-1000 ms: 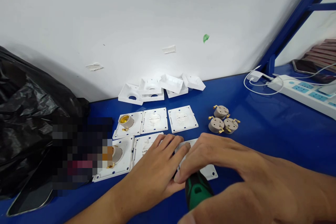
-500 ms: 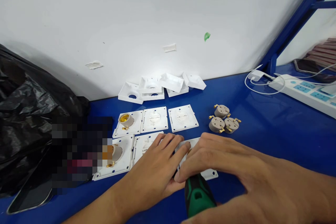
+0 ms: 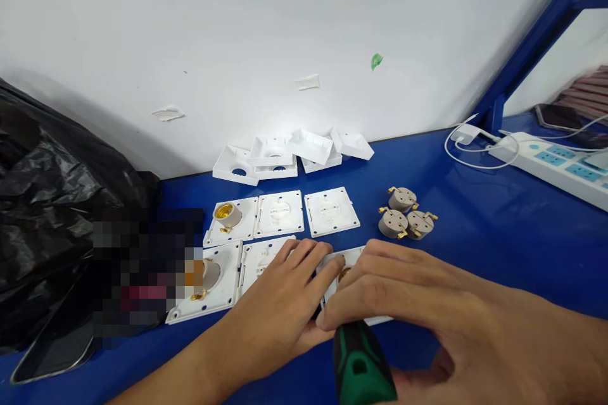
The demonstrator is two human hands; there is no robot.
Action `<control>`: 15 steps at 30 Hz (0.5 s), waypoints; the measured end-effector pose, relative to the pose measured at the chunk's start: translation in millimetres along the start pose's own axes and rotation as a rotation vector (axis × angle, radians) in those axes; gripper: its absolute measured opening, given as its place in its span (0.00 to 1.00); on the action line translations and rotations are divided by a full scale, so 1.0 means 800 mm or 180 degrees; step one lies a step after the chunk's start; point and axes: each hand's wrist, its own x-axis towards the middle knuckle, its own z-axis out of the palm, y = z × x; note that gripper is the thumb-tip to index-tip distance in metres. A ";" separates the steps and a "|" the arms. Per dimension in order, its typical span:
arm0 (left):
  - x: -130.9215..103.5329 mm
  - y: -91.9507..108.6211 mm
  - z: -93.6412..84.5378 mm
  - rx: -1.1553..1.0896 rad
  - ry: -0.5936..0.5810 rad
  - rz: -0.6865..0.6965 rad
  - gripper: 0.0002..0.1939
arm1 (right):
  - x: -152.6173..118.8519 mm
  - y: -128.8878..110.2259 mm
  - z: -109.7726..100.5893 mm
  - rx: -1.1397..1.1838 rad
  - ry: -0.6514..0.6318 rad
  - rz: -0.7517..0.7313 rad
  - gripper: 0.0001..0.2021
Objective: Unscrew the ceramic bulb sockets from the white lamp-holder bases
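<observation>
My left hand point(image 3: 289, 294) is closed at the left side of a white square base plate point(image 3: 354, 255), its fingertips near the lamp socket's brass part point(image 3: 345, 273). Most of this plate and socket is hidden under my hands. My right hand point(image 3: 418, 304) arches over the plate, gripping a green-and-black screwdriver point(image 3: 363, 367); the tip is out of sight. Left of my hands lies another base plate point(image 3: 254, 259), partly covered by my left fingers. Further left, a plate point(image 3: 228, 288) carries a beige lamp socket point(image 3: 212, 273).
Behind are a plate with a socket point(image 3: 228, 214) and two bare plates point(image 3: 279, 212), point(image 3: 331, 210). White covers point(image 3: 311, 145) are piled against the wall. Three loose sockets point(image 3: 394, 223) sit at right. A power strip point(image 3: 555, 161) and black bag point(image 3: 61, 183) flank the blue table point(image 3: 475, 221).
The thumb side of my right hand has shifted right around the screwdriver handle, exposing more of its green end. My left hand stays on the plate; the view has tilted slightly.
</observation>
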 end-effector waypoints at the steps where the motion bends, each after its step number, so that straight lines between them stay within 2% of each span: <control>1: 0.000 0.000 0.000 -0.0010 -0.0020 -0.0007 0.22 | 0.000 -0.001 0.001 -0.0029 0.0025 0.0013 0.12; 6: 0.001 0.001 -0.002 -0.0116 -0.0066 -0.0057 0.21 | 0.002 -0.002 0.006 -0.0067 0.0242 -0.0022 0.11; 15: -0.003 -0.006 0.016 -0.0081 0.0046 0.0043 0.19 | 0.003 -0.008 0.003 -0.0435 0.0153 -0.0136 0.09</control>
